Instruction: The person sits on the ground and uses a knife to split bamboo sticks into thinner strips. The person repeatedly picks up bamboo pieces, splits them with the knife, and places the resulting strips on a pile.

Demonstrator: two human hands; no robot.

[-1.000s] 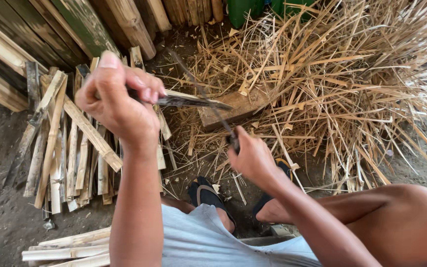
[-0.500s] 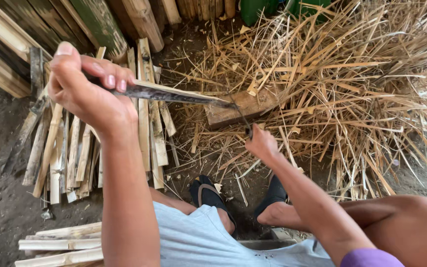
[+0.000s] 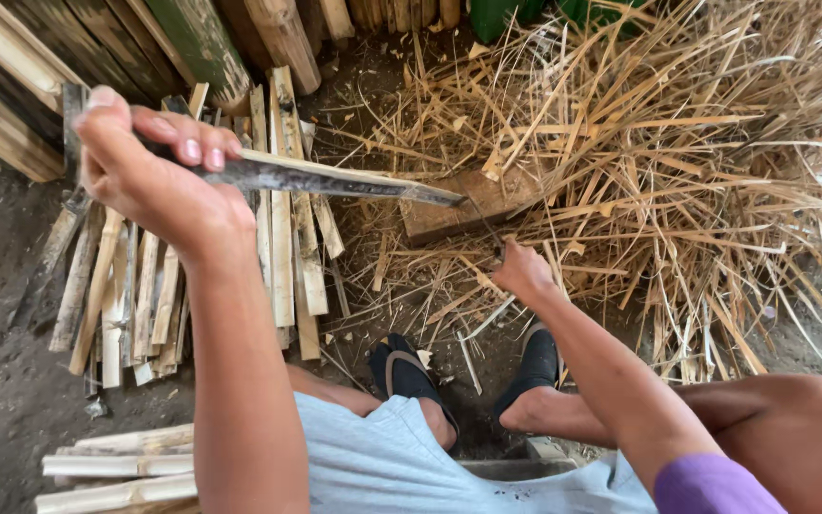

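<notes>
The long dark blade [image 3: 335, 179] is raised level above the ground, its tip close over a wooden block [image 3: 459, 211] that lies at the edge of the straw-coloured shavings; the left hand [image 3: 149, 171] is wrapped tight round its handle, fingers curled over the top; the right hand [image 3: 522, 269] is closed low beside the block, pinching what looks like a thin upright sliver, though the sliver itself is too fine to make out clearly. As for progress, a good deal seems done: a heap of split strips and shavings [image 3: 677, 162] spreads wide to the right, and a row of flat split slats [image 3: 145, 286] lies stacked to the left; a few more cut lengths [image 3: 116, 466] sit near the person's left knee; whole bamboo poles [image 3: 268, 38] lean at the top, which I judge to be stock not yet split. The person sits low, feet in dark sandals [image 3: 411, 371] just behind the block; the floor is bare packed earth [image 3: 2, 381], dark and littered with chips; no counter is in view; the place looks like an open work shed.
</notes>
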